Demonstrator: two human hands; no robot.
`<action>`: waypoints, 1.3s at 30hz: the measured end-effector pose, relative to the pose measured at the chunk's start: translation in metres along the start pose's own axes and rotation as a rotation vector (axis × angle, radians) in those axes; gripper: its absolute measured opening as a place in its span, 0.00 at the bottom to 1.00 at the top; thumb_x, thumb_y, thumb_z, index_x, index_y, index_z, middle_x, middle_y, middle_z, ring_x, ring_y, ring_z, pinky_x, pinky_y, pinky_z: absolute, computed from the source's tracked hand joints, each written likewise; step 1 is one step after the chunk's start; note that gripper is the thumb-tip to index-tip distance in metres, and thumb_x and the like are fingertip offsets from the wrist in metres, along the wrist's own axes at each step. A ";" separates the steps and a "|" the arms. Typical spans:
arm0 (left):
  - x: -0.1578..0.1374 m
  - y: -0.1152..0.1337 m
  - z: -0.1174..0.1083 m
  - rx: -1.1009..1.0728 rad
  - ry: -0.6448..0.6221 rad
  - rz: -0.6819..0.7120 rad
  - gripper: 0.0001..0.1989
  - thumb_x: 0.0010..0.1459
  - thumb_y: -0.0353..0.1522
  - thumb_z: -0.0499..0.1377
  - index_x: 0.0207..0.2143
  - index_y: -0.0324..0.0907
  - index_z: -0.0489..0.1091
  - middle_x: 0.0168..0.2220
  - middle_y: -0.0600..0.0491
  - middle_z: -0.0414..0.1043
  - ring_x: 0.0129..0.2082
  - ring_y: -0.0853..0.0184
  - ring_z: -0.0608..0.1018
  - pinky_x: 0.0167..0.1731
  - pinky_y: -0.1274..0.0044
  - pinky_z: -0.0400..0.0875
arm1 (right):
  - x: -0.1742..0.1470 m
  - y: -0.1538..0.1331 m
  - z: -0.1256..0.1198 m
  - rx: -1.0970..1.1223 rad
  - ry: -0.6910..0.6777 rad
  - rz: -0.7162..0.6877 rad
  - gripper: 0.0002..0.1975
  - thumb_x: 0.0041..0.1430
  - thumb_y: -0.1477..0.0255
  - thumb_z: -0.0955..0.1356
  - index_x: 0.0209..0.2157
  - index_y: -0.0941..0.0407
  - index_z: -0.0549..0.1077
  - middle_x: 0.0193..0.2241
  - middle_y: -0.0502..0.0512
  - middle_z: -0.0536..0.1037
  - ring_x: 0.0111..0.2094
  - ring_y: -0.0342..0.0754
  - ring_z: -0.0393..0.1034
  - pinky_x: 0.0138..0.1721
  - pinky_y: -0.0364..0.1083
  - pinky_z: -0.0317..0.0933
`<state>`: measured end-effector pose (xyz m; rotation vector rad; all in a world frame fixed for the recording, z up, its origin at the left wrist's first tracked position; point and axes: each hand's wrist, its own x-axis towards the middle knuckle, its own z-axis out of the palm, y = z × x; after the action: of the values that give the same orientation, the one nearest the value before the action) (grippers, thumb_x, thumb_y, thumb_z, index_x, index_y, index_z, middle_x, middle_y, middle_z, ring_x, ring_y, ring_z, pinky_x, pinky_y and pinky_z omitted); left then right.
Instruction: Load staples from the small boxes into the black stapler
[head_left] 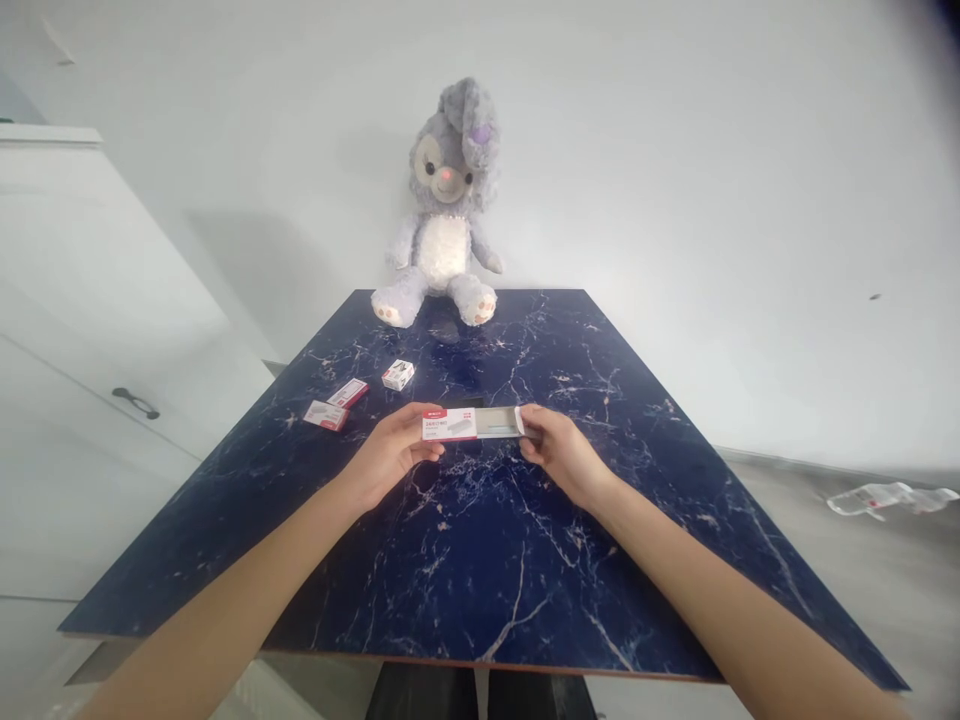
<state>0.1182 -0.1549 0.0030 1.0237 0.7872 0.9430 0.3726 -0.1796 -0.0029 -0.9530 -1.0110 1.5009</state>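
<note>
Grasping a small white-and-red box with both hands, over middle of the dark blue marbled table, long side running left to right. Pinching left end of its printed sleeve with left hand; pinching outer end of the half-drawn tray with right hand. Too indistinct to tell contents. Just beyond, partly hidden, something dark and flat; cannot identify. Farther left on table: two small boxes, close together at an angle; a bit farther and to the right, another small box. Seated at far edge, against wall: grey plush rabbit. Off left: white cabinet. On floor, right: clear plastic.
</note>
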 end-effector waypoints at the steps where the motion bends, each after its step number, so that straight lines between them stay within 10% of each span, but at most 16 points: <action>1: 0.000 0.000 0.000 0.000 -0.004 -0.002 0.13 0.57 0.34 0.66 0.45 0.42 0.75 0.43 0.47 0.78 0.30 0.70 0.79 0.31 0.79 0.75 | -0.002 0.000 0.002 -0.027 -0.023 0.018 0.13 0.58 0.60 0.70 0.30 0.56 0.71 0.23 0.47 0.65 0.22 0.40 0.55 0.21 0.43 0.45; 11: -0.002 0.003 -0.001 -0.183 -0.068 0.003 0.15 0.62 0.34 0.60 0.48 0.36 0.77 0.44 0.42 0.79 0.38 0.62 0.81 0.42 0.72 0.77 | -0.004 0.000 0.003 -0.125 -0.049 0.001 0.18 0.59 0.55 0.71 0.31 0.56 0.72 0.20 0.44 0.56 0.22 0.39 0.44 0.25 0.45 0.37; 25: -0.010 0.001 0.006 0.215 -0.251 0.022 0.18 0.63 0.38 0.61 0.54 0.41 0.73 0.49 0.42 0.77 0.44 0.57 0.81 0.47 0.64 0.75 | -0.011 0.004 0.006 -0.208 -0.406 0.012 0.18 0.60 0.55 0.70 0.38 0.56 0.69 0.24 0.44 0.62 0.21 0.37 0.46 0.22 0.42 0.39; 39: -0.014 -0.008 0.014 0.300 -0.365 -0.074 0.19 0.66 0.39 0.57 0.56 0.43 0.68 0.46 0.43 0.75 0.42 0.56 0.82 0.45 0.63 0.77 | -0.013 -0.002 0.006 -0.383 -0.476 0.002 0.21 0.64 0.52 0.65 0.37 0.57 0.70 0.25 0.46 0.63 0.22 0.38 0.50 0.22 0.41 0.43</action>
<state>0.1273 -0.1747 0.0020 1.3723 0.6638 0.5590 0.3697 -0.1931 0.0014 -0.8689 -1.6854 1.6051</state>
